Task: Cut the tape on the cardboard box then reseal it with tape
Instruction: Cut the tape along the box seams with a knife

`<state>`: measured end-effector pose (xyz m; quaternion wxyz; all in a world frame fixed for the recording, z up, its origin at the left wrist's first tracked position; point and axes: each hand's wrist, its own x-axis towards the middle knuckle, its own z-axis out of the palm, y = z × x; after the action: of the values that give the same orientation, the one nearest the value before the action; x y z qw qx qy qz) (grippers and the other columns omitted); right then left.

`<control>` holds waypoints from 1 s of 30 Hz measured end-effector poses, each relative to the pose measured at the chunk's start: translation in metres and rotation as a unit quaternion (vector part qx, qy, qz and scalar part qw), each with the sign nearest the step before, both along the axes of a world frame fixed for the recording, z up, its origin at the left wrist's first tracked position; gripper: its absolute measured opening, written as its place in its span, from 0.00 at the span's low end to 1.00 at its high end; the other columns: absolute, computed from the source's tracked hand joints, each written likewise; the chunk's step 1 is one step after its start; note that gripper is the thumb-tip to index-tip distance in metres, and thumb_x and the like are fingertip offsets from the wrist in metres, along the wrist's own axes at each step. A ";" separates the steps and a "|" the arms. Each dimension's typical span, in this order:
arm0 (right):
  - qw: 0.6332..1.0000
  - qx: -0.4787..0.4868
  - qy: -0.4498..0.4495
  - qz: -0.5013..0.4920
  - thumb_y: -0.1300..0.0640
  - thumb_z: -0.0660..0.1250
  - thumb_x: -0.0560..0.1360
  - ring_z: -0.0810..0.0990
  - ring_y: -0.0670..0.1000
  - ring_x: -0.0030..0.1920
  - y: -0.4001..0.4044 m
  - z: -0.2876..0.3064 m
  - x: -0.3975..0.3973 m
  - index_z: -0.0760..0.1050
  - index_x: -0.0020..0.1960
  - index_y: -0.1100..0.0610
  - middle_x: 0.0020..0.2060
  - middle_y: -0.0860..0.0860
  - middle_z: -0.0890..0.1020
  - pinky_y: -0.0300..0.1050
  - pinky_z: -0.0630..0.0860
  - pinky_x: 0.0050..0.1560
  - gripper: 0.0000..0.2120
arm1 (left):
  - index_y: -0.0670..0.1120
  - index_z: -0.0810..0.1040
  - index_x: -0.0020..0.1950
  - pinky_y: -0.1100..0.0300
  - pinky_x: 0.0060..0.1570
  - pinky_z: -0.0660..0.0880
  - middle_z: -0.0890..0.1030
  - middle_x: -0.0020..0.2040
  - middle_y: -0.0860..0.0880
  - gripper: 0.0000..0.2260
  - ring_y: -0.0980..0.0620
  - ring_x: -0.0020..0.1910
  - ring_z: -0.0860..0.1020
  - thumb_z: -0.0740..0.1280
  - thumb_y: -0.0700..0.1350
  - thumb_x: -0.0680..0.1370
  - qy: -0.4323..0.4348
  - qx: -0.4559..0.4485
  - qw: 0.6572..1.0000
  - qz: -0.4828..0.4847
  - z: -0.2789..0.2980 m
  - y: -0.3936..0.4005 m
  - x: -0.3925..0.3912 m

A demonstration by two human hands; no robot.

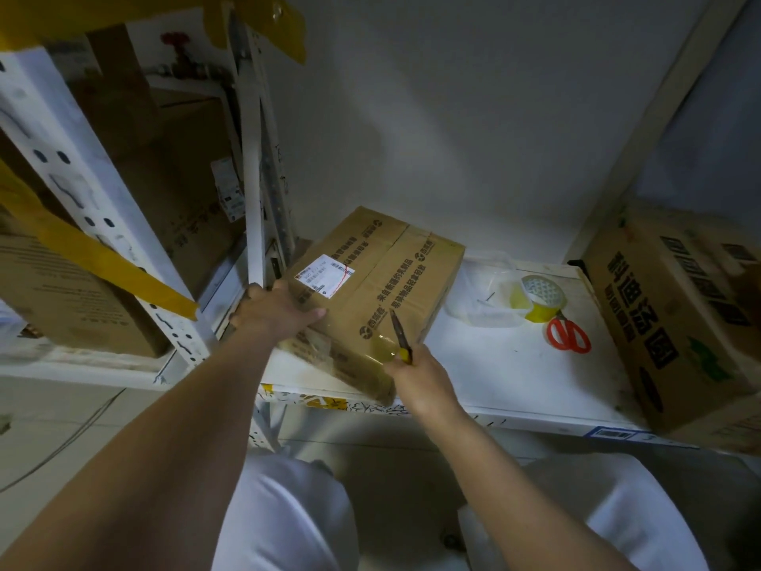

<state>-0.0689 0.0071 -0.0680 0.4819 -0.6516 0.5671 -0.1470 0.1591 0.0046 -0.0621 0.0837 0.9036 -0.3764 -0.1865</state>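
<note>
A brown cardboard box (383, 278) with printed lettering and a white shipping label lies on the white shelf (506, 364). Clear tape runs along its centre seam and down its near end. My left hand (276, 309) rests flat on the box's left near corner, pressing it. My right hand (416, 377) grips a yellow-handled knife (400, 333); its blade points up along the taped seam at the near edge. A roll of clear tape (539, 296) on a yellow core sits to the right of the box.
Red-handled scissors (568, 335) lie beside the tape roll, and a clear plastic container (486, 298) stands between box and roll. A large printed carton (675, 315) fills the shelf's right end. White slotted shelf posts (255, 179) and stored cartons stand at left.
</note>
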 end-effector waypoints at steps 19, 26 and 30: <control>0.959 -0.144 0.242 -0.029 0.51 0.60 0.75 0.74 0.61 0.56 -0.049 0.002 -0.044 0.69 0.61 0.59 0.56 0.57 0.74 0.48 0.69 0.48 0.18 | 0.47 0.54 0.77 0.35 0.70 0.56 0.58 0.76 0.42 0.39 0.39 0.75 0.56 0.61 0.67 0.74 -0.177 0.140 0.969 -0.101 0.027 -0.007 -0.091; 0.917 -0.163 0.364 0.010 0.50 0.59 0.75 0.71 0.57 0.61 -0.035 0.002 -0.047 0.68 0.63 0.57 0.60 0.56 0.74 0.49 0.71 0.52 0.19 | 0.59 0.46 0.78 0.34 0.72 0.45 0.40 0.79 0.50 0.25 0.44 0.77 0.37 0.49 0.58 0.82 -0.052 0.077 0.949 -0.301 0.007 -0.025 -0.142; 0.904 -0.154 0.399 0.007 0.50 0.60 0.75 0.71 0.57 0.61 -0.039 0.007 -0.044 0.67 0.65 0.58 0.61 0.56 0.73 0.48 0.70 0.52 0.21 | 0.60 0.43 0.77 0.33 0.71 0.42 0.38 0.79 0.51 0.26 0.43 0.77 0.37 0.49 0.58 0.82 -0.033 0.103 0.951 -0.291 -0.002 -0.023 -0.149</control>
<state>-0.1129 -0.0321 -0.0607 0.1100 -0.7260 0.6775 0.0427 0.0105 -0.0181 -0.0643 -0.0799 0.7642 -0.6045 -0.2103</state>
